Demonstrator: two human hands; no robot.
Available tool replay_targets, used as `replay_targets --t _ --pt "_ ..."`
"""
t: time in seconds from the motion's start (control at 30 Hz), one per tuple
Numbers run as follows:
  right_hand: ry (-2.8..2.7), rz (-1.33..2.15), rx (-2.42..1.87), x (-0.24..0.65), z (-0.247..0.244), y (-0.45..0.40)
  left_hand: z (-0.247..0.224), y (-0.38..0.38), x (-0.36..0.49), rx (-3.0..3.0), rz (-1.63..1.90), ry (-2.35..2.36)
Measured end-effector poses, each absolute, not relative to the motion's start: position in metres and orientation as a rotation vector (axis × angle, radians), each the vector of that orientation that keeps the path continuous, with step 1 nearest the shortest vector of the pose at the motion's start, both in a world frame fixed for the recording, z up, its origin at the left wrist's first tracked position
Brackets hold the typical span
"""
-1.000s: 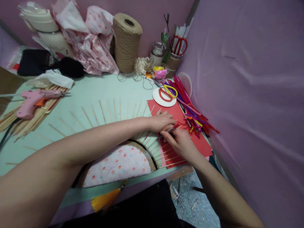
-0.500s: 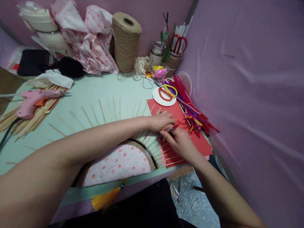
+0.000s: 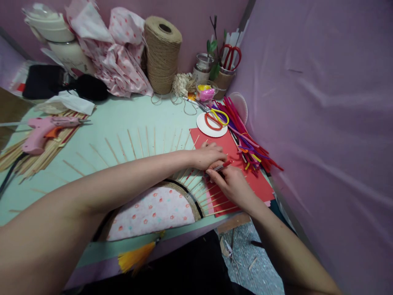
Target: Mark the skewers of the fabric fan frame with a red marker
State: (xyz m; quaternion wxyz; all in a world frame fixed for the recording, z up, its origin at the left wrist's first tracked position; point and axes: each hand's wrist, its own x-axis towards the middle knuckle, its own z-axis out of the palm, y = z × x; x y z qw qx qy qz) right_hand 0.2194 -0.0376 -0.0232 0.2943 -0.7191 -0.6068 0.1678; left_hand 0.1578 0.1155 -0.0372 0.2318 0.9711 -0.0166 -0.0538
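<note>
My right hand [image 3: 236,182] is closed around a pen with a red end [image 3: 226,164], over the red paper [image 3: 260,192]. Right beside it, my left hand [image 3: 209,156] lies palm down with its fingers stretched out, pressing on the paper and some of the thin sticks. These wooden sticks [image 3: 132,143] fan out from a half-round piece covered in flowered fabric [image 3: 153,211], edged with twine and a black band. My left forearm crosses over the fan and hides part of it. The pen's tip is hidden between my hands.
A pink glue gun [image 3: 38,135] rests on a stick bundle [image 3: 46,159] at the left. Scissors [image 3: 219,116] lie on a white disc, near colourful pipe cleaners [image 3: 245,139]. Behind stand a twine spool [image 3: 162,57], crumpled fabric [image 3: 123,69] and a bottle [image 3: 61,41]. A yellow tassel [image 3: 136,257] hangs in front.
</note>
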Motion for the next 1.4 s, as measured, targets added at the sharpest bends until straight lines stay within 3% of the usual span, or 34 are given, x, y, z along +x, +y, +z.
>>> replay_targets --t 0.47,1.03,1.4 --pt "-1.28 0.363 -1.69 0.216 -0.015 -0.083 -0.035 0.114 0.16 2.644 -0.173 -0.048" --pt "-1.644 0.014 -1.579 0.162 -0.053 -0.114 -0.011 0.114 0.162 2.662 -0.326 -0.111" --pt "-1.57 -0.035 -1.615 0.133 -0.072 -0.115 -0.015 0.112 0.166 2.66 -0.286 -0.081"
